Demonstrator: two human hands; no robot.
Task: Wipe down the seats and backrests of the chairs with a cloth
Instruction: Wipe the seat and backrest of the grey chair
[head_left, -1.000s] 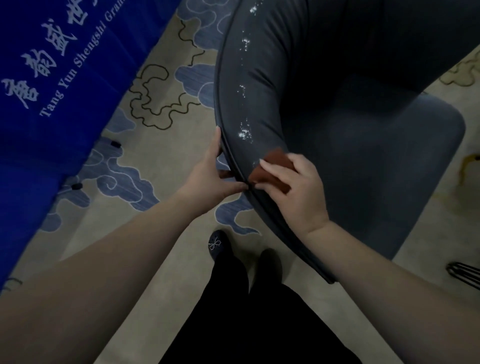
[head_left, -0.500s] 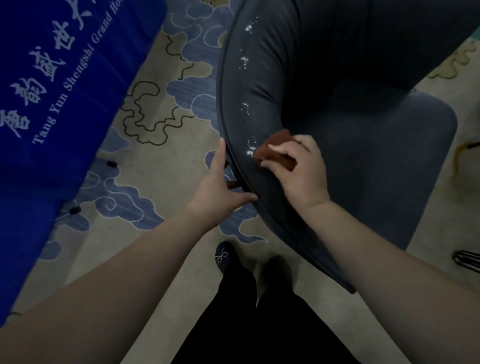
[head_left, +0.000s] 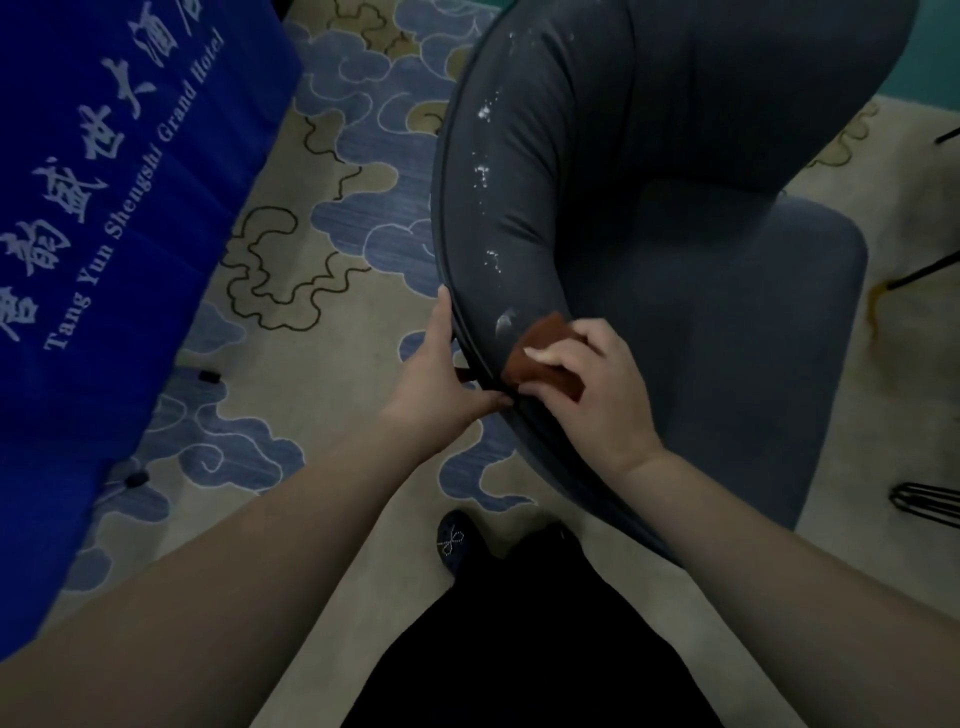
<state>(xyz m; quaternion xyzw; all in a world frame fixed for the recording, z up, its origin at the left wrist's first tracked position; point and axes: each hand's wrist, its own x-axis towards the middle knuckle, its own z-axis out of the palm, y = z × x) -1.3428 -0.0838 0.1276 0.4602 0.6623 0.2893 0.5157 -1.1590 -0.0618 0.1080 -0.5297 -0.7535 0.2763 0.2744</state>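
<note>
right hand (head_left: 597, 395) grips the cloth (head_left: 545, 353); white specks (head_left: 485, 179) run up the backrest's rim ahead; left hand (head_left: 441, 384), fingers straight, braces its edge.

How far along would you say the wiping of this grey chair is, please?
Done: nothing plainly clean yet. In hand: the right hand presses a brown cloth on the grey upholstered chair's backrest; the left hand steadies its rim. Left: white specks higher up, plus the seat.

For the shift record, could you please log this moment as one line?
right hand: presses brown cloth on chair backrest | left hand: steadies rim | white specks: remain above cloth
</note>
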